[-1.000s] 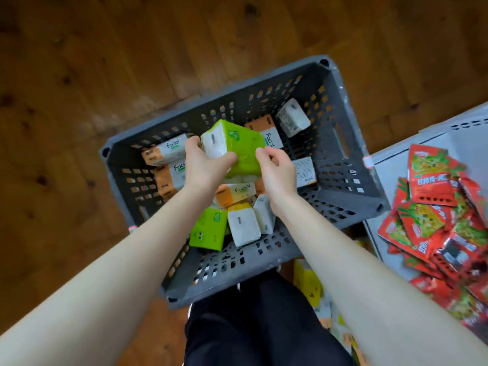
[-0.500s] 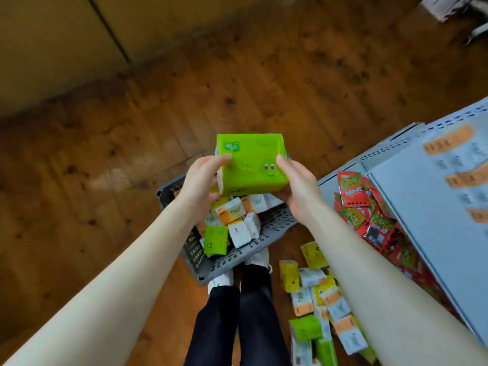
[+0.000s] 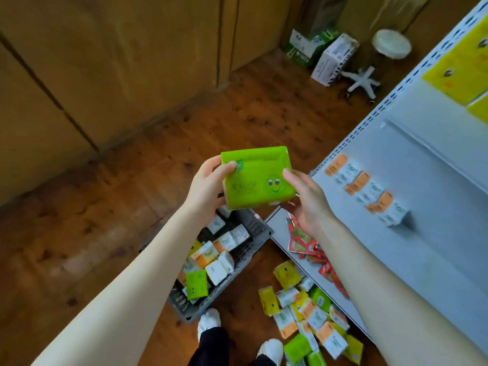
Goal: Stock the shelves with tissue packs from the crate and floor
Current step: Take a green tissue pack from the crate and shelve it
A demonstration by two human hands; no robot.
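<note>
Wood floor [image 3: 118, 212] underfoot, shelf [image 3: 435, 196] at right. Left grip [image 3: 208, 188] & right grip [image 3: 307, 202] each clasp 1 end of the green tissue pack [image 3: 257, 178], above the crate [image 3: 254, 229]. Best carried level w/ both, then set beside the orange packs [image 3: 361, 184], face out.

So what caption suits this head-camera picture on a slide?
Left hand and right hand hold a bright green smiley-face tissue pack above a grey plastic crate, beside a pale grey metal shelf.

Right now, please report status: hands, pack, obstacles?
Left hand, right hand both hold green tissue pack. Pack above crate, beside shelf. Nothing between pack and shelf.
</note>
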